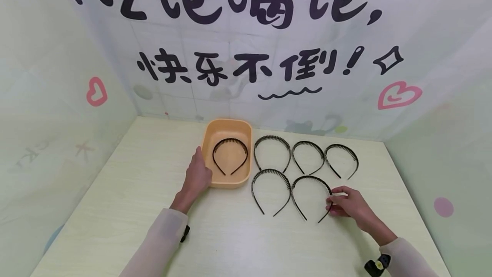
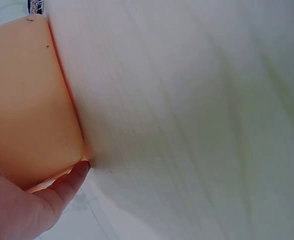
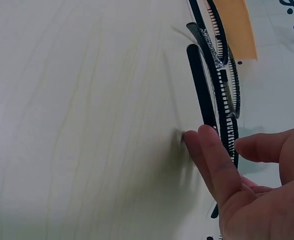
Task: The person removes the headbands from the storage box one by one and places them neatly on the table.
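An orange plastic box stands on the table in the head view, with one black toothed headband inside it. My left hand grips the box at its near left side; in the left wrist view, fingers reach along the wall of the box. At the right end of the front row, my right hand pinches the right arm of a black headband. Thumb and fingers stand on either side of that headband in the right wrist view.
Beside the held headband lies another headband. Behind these two, a back row has a left headband, a middle one and a right headband. A printed curtain rises behind the pale wooden table and along its sides.
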A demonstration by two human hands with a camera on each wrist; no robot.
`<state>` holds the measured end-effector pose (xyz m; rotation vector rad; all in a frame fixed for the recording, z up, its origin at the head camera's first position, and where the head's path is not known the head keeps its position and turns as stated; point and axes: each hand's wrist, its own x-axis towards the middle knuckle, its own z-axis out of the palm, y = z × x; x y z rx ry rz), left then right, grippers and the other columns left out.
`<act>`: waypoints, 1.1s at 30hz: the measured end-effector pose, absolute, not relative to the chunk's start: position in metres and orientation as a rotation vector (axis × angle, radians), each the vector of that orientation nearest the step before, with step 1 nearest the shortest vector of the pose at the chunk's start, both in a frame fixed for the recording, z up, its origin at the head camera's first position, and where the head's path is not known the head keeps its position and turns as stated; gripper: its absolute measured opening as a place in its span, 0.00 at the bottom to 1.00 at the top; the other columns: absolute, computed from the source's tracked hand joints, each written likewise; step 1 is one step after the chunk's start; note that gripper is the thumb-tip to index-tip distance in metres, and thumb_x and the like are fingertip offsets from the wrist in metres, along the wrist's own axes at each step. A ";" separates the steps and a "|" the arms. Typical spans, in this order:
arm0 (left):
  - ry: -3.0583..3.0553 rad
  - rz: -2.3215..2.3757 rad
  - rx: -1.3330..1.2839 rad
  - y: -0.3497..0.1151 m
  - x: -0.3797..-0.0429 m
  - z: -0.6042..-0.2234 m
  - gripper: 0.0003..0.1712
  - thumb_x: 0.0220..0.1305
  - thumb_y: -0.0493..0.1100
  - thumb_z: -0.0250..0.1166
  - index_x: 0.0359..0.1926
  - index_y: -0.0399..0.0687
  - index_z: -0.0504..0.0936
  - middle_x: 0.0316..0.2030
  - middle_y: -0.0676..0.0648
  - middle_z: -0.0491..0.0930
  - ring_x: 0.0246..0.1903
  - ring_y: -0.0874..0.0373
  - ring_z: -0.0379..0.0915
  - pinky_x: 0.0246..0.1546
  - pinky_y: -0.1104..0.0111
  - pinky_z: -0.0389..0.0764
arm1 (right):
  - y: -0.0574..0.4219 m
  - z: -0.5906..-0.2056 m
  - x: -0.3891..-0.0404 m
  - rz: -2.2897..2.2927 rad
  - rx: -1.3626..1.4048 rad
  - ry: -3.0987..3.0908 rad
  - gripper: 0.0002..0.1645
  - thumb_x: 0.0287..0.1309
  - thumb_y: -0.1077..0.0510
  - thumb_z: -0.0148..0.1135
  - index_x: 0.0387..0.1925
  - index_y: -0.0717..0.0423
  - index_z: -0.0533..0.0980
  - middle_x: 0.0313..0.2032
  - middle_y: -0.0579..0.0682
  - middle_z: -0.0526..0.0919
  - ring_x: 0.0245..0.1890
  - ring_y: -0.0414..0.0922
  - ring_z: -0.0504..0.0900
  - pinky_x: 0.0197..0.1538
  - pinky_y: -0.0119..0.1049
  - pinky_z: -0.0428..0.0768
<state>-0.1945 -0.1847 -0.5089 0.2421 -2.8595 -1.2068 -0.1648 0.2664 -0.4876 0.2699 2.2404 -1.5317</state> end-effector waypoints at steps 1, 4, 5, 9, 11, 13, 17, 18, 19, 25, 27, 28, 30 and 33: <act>-2.860 -1.207 0.244 -0.185 -0.195 -0.509 0.44 0.62 0.30 0.44 0.76 0.32 0.36 0.70 0.25 0.54 0.66 0.31 0.60 0.63 0.43 0.66 | 0.268 -0.487 -0.165 -1.514 0.260 2.251 0.26 0.68 0.63 0.54 0.61 0.76 0.64 0.38 0.57 0.88 0.32 0.43 0.87 0.37 0.37 0.85; -2.862 -1.210 0.247 -0.185 -0.195 -0.509 0.44 0.62 0.30 0.44 0.76 0.32 0.36 0.70 0.25 0.54 0.66 0.31 0.59 0.64 0.43 0.66 | 0.270 -0.486 -0.167 -1.462 0.249 2.286 0.24 0.68 0.62 0.53 0.59 0.77 0.66 0.37 0.57 0.88 0.31 0.41 0.87 0.37 0.36 0.85; -2.863 -1.211 0.248 -0.185 -0.195 -0.509 0.44 0.62 0.30 0.44 0.76 0.32 0.36 0.70 0.25 0.54 0.66 0.31 0.59 0.64 0.43 0.66 | 0.271 -0.486 -0.167 -1.447 0.241 2.295 0.24 0.68 0.62 0.53 0.58 0.77 0.67 0.37 0.57 0.88 0.31 0.41 0.87 0.37 0.36 0.85; -2.863 -1.212 0.249 -0.185 -0.195 -0.509 0.43 0.63 0.30 0.44 0.76 0.32 0.36 0.70 0.25 0.54 0.66 0.31 0.59 0.63 0.43 0.66 | 0.273 -0.487 -0.168 -1.409 0.231 2.316 0.24 0.68 0.62 0.52 0.57 0.77 0.68 0.36 0.57 0.87 0.30 0.41 0.87 0.37 0.37 0.85; -2.863 -1.216 0.248 -0.185 -0.195 -0.509 0.43 0.63 0.30 0.44 0.76 0.32 0.36 0.70 0.25 0.54 0.66 0.31 0.59 0.64 0.43 0.66 | 0.274 -0.487 -0.169 -1.394 0.219 2.332 0.23 0.68 0.62 0.52 0.57 0.77 0.69 0.37 0.57 0.87 0.30 0.41 0.87 0.37 0.37 0.85; -2.865 -1.218 0.249 -0.185 -0.195 -0.509 0.44 0.63 0.30 0.44 0.76 0.32 0.36 0.70 0.25 0.54 0.67 0.31 0.59 0.64 0.43 0.65 | 0.275 -0.487 -0.170 -1.391 0.214 2.346 0.22 0.68 0.62 0.52 0.56 0.77 0.70 0.37 0.58 0.87 0.30 0.43 0.87 0.36 0.37 0.85; -2.868 -1.218 0.252 -0.184 -0.195 -0.509 0.43 0.63 0.30 0.44 0.77 0.32 0.35 0.70 0.25 0.53 0.67 0.31 0.58 0.64 0.43 0.65 | 0.276 -0.488 -0.171 -1.404 0.216 2.353 0.20 0.68 0.63 0.52 0.53 0.77 0.71 0.37 0.60 0.87 0.30 0.45 0.88 0.36 0.38 0.85; -2.869 -1.216 0.252 -0.184 -0.195 -0.509 0.43 0.63 0.30 0.44 0.77 0.32 0.35 0.70 0.25 0.53 0.67 0.31 0.58 0.64 0.43 0.65 | 0.276 -0.487 -0.171 -1.410 0.220 2.350 0.19 0.68 0.63 0.52 0.53 0.77 0.72 0.36 0.60 0.87 0.30 0.45 0.88 0.36 0.38 0.86; -2.869 -1.216 0.252 -0.185 -0.195 -0.509 0.43 0.64 0.30 0.44 0.77 0.32 0.35 0.70 0.25 0.53 0.67 0.31 0.58 0.64 0.43 0.65 | 0.276 -0.487 -0.171 -1.412 0.221 2.348 0.19 0.68 0.63 0.52 0.52 0.77 0.72 0.36 0.60 0.87 0.30 0.45 0.88 0.36 0.38 0.86; -2.868 -1.216 0.249 -0.185 -0.195 -0.508 0.43 0.64 0.30 0.43 0.77 0.32 0.35 0.70 0.25 0.53 0.66 0.31 0.59 0.64 0.43 0.66 | 0.276 -0.486 -0.172 -1.397 0.224 2.355 0.20 0.69 0.63 0.51 0.53 0.78 0.71 0.35 0.61 0.87 0.30 0.45 0.88 0.36 0.38 0.85; -2.867 -1.215 0.250 -0.185 -0.195 -0.508 0.43 0.64 0.30 0.43 0.77 0.32 0.35 0.70 0.25 0.54 0.66 0.31 0.60 0.63 0.43 0.66 | 0.276 -0.485 -0.172 -1.388 0.232 2.359 0.20 0.69 0.63 0.52 0.53 0.78 0.70 0.35 0.61 0.87 0.31 0.45 0.88 0.36 0.38 0.86; -2.867 -1.214 0.251 -0.185 -0.195 -0.508 0.43 0.64 0.30 0.44 0.77 0.32 0.35 0.70 0.25 0.54 0.66 0.31 0.60 0.63 0.43 0.66 | 0.277 -0.485 -0.173 -1.382 0.235 2.364 0.20 0.69 0.63 0.52 0.53 0.78 0.71 0.35 0.61 0.87 0.31 0.45 0.88 0.36 0.39 0.86; -2.868 -1.216 0.253 -0.185 -0.195 -0.508 0.44 0.63 0.30 0.44 0.76 0.32 0.35 0.70 0.25 0.54 0.65 0.31 0.60 0.63 0.43 0.67 | 0.277 -0.483 -0.173 -1.361 0.241 2.383 0.19 0.69 0.63 0.52 0.52 0.77 0.72 0.36 0.60 0.87 0.32 0.46 0.88 0.37 0.39 0.86; -2.871 -1.221 0.257 -0.185 -0.195 -0.508 0.44 0.63 0.30 0.44 0.76 0.32 0.35 0.70 0.25 0.54 0.66 0.31 0.60 0.63 0.43 0.66 | 0.278 -0.480 -0.174 -1.338 0.228 2.418 0.19 0.69 0.62 0.53 0.51 0.77 0.72 0.38 0.62 0.87 0.34 0.47 0.88 0.38 0.41 0.86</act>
